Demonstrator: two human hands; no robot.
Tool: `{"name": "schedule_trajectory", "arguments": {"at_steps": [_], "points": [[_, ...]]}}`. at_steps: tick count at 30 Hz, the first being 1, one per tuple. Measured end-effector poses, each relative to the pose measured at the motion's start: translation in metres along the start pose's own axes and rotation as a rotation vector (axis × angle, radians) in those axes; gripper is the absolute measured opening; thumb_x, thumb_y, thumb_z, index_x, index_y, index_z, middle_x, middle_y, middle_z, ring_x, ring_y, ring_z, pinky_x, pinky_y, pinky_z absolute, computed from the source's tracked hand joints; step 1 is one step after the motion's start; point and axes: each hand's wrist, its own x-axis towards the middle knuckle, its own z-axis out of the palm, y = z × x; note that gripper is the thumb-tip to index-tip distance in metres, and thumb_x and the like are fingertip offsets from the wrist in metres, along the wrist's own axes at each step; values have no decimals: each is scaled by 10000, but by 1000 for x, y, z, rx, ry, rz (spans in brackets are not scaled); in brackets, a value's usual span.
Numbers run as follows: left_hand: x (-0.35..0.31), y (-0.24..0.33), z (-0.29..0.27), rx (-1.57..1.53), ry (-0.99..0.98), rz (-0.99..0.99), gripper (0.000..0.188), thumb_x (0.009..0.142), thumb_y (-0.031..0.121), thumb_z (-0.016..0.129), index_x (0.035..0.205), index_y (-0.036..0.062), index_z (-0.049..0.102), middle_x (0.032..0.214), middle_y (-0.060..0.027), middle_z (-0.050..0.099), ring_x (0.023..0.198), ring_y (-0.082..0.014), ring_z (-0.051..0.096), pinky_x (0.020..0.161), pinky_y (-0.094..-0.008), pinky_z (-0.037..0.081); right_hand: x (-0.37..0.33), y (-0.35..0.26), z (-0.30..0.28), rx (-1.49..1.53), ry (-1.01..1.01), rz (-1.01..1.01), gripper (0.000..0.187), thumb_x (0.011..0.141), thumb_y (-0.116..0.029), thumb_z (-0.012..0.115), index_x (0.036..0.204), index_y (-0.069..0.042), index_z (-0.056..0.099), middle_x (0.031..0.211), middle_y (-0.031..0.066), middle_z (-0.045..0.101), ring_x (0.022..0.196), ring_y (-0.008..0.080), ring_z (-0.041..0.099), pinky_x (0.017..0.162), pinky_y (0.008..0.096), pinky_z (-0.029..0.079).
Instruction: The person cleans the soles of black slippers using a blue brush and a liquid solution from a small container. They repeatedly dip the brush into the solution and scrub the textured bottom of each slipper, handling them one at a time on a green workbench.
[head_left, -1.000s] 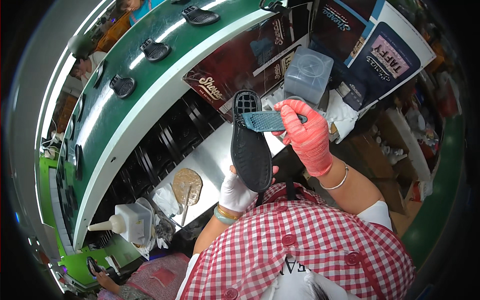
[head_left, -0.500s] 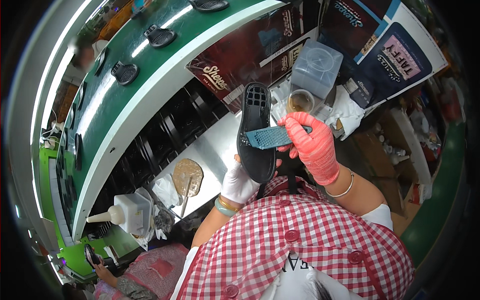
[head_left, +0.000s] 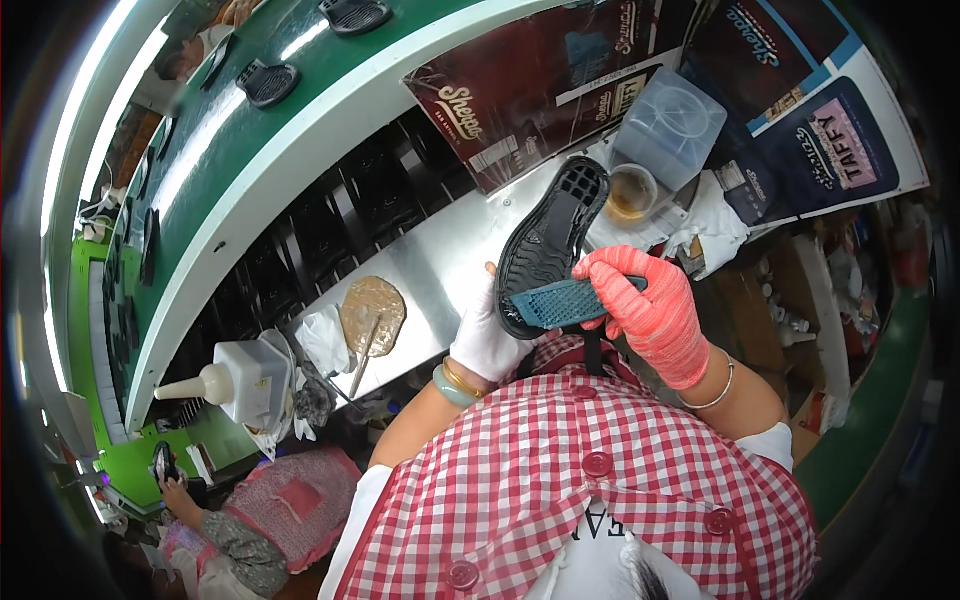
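My left hand (head_left: 488, 338), in a white glove with bare fingertips, holds a black shoe sole (head_left: 545, 238) near its lower end, the thumb along its left edge. The sole slants up to the right; its upper end has a grid of square hollows. My right hand (head_left: 655, 315), in a coral knit glove, pinches a flat teal brush-like tool (head_left: 553, 304) with a dotted face. The tool lies across the sole's lower part. Beyond the right hand stands a clear cup (head_left: 632, 192) with amber liquid in it.
A clear plastic box (head_left: 672, 125) stands behind the cup, near printed cardboard panels (head_left: 540, 85). On the metal bench (head_left: 435, 275) lie a brown disc (head_left: 372, 315) and a white spouted bottle (head_left: 245, 385). A green conveyor (head_left: 215, 165) carries several soles. A co-worker (head_left: 290, 500) sits lower left.
The sole has tilted to the right and shows more of its ridged face. The teal tool has moved down toward the sole's lower end, with my right hand a little lower and farther right.
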Motion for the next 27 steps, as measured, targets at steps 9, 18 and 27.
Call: {"name": "schedule_trajectory", "arguments": {"at_steps": [9,18,27], "points": [[0,4,-6,181,-35,-86,589,898,607,324,1188,130,512,1010,-109,628,754,-258,627,476,-294,455,15,-22,-9,-182,-309,111,258,918,-235,511,988,-15,626,794,37,629,583,63,584,476,184,432],[2,2,-10,208,-99,-211,624,925,549,259,1158,20,495,855,-207,633,522,-271,607,367,-268,458,40,-28,-2,-203,-384,277,249,851,-262,617,941,-31,640,693,6,610,471,41,531,426,164,373],[6,13,-21,400,-128,-301,592,945,478,233,1090,-22,515,748,-205,627,440,-282,572,301,-273,406,44,-24,-3,-270,-400,311,237,799,-251,677,886,-31,660,660,-2,593,446,42,480,461,187,384]]}}
